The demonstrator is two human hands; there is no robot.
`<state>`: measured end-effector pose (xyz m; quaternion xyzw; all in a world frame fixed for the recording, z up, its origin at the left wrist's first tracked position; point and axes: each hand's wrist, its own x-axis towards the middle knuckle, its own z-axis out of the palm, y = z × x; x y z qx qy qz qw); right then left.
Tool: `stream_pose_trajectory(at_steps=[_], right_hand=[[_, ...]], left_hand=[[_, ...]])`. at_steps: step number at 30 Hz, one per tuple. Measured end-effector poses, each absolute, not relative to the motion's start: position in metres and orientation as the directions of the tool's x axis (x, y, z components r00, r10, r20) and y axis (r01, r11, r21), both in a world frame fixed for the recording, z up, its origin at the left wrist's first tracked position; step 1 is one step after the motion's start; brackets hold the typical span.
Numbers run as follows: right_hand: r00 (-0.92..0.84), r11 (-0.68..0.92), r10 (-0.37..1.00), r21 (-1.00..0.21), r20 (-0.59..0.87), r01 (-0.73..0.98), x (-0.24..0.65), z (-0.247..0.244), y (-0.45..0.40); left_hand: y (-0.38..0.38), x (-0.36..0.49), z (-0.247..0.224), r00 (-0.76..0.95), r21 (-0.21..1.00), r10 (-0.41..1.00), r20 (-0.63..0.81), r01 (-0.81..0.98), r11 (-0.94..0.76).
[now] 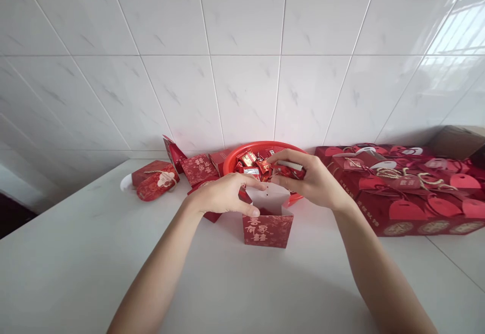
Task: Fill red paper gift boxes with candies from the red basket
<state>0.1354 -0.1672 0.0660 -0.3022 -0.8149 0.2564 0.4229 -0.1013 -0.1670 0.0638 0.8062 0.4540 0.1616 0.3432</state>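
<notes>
Can't see floor inside open box (268, 231) | can't see near side of basket (265, 145) behind left hand (222, 192) | can't identify half-covered item (291, 168) in right hand (316, 180) | can't read candy wrappers (249, 158), too small | lose red boxes (407, 211) at right edge

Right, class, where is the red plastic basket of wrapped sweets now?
In the head view, the basket sits near the middle by the tiled wall, behind the open gift box and left of the closed gift boxes.
</notes>
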Motion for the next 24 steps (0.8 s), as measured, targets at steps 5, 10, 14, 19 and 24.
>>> stream_pose_trajectory(at_steps=[5, 10, 14, 19, 24], right_hand=[[-0.454, 0.649, 0.723, -0.737, 0.521, 0.187, 0.126, 0.059, -0.163], [-0.553, 0.629, 0.713, -0.741, 0.431, 0.235, 0.118, 0.049, -0.157], [-0.585, 0.629, 0.703, -0.737, 0.405, 0.246, 0.117, 0.049, -0.157], [-0.496, 0.569, 0.748, -0.811, 0.441, 0.138, 0.119, 0.053, -0.158], [-0.538, 0.464, 0.771, -0.879, 0.340, 0.111, 0.123, 0.060, -0.162]], left_hand=[[-0.166, -0.101, 0.063, 0.538, 0.699, 0.842, -0.032, 0.614, -0.366], [-0.164, -0.101, 0.062, 0.542, 0.687, 0.839, -0.038, 0.624, -0.372], [-0.164, -0.100, 0.062, 0.549, 0.674, 0.834, -0.061, 0.638, -0.371], [-0.165, -0.101, 0.061, 0.559, 0.729, 0.828, 0.027, 0.556, -0.399], [-0.169, -0.101, 0.064, 0.571, 0.685, 0.821, 0.009, 0.595, -0.421]])
